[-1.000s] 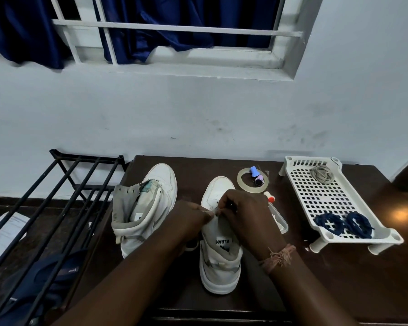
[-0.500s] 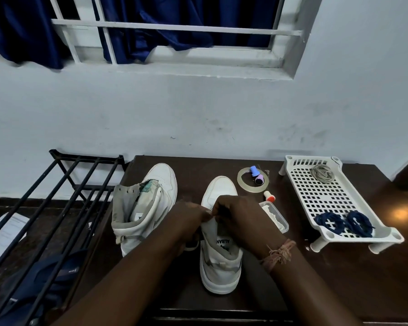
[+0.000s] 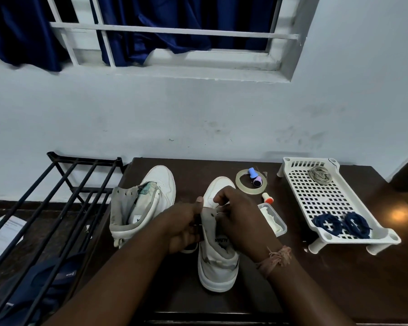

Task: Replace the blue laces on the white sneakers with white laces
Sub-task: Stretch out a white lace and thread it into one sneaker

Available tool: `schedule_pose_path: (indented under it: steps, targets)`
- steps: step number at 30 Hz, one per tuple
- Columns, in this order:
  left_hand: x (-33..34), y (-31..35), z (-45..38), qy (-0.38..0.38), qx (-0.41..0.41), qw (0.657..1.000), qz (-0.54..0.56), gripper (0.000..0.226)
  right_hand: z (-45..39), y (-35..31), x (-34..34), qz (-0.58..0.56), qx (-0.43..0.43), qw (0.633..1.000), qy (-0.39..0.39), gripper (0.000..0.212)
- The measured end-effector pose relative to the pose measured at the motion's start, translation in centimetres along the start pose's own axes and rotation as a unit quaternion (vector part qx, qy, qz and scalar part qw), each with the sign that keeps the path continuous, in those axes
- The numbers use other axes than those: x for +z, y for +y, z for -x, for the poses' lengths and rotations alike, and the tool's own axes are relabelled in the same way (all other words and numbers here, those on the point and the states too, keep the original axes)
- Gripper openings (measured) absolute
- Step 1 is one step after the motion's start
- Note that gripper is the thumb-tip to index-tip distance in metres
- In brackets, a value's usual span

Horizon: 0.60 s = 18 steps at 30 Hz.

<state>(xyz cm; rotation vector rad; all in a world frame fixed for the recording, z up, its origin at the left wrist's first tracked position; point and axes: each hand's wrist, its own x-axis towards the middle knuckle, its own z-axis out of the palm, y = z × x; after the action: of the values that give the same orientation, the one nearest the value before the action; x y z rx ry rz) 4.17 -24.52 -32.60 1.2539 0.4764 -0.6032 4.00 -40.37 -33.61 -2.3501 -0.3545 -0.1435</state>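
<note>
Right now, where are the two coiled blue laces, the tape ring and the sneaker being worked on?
blue laces (image 3: 341, 225): head view, on the left coil in the white tray.
tape ring (image 3: 240, 184): head view, on its left band.
sneaker being worked on (image 3: 218, 276): head view, on its heel.

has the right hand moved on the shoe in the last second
Yes. The right hand shifted slightly nearer and left, away from the tape roll.

One wide-angle head camera looks forward and steeply down from above the person's forearms. It sits close over the dark table, facing the wall and window behind it.
</note>
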Motion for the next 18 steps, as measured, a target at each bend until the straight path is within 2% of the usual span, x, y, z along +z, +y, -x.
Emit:
schedule_pose_path:
  steps: [2,5,8,12,14,16,18]
  targets:
    - [-0.1,0.1,0.0,-0.013,-0.023,1.000,0.015,0.042,0.2,0.0,0.0,-0.016,0.030,0.999,0.009,0.035]
    - [0.1,-0.3,-0.5,-0.011,0.012,0.999,-0.047,0.023,0.0,-0.1,0.3,-0.025,0.052,0.997,0.043,0.032]
    - [1.0,-1.4,-1.0,0.047,0.093,0.989,-0.101,0.006,-0.2,-0.3,0.4,-0.021,0.056,0.997,0.052,0.028]
    - [1.0,-1.8,-1.6,0.101,0.151,0.966,-0.185,0.011,0.2,-0.6,-0.2,-0.010,0.042,0.997,0.058,0.023]
    - [0.8,-1.6,-1.8,0.130,0.159,0.956,-0.208,0.007,0.7,-0.4,-0.4,0.024,0.065,0.996,0.052,0.023]
    - [0.8,-1.1,-1.8,0.154,0.180,0.949,-0.208,0.003,1.2,-0.1,-0.4,0.075,0.136,0.987,0.045,0.026]
    - [1.0,-0.3,-1.7,0.142,0.213,0.961,-0.107,0.006,1.4,0.1,-0.3,0.045,0.196,0.979,0.039,0.029]
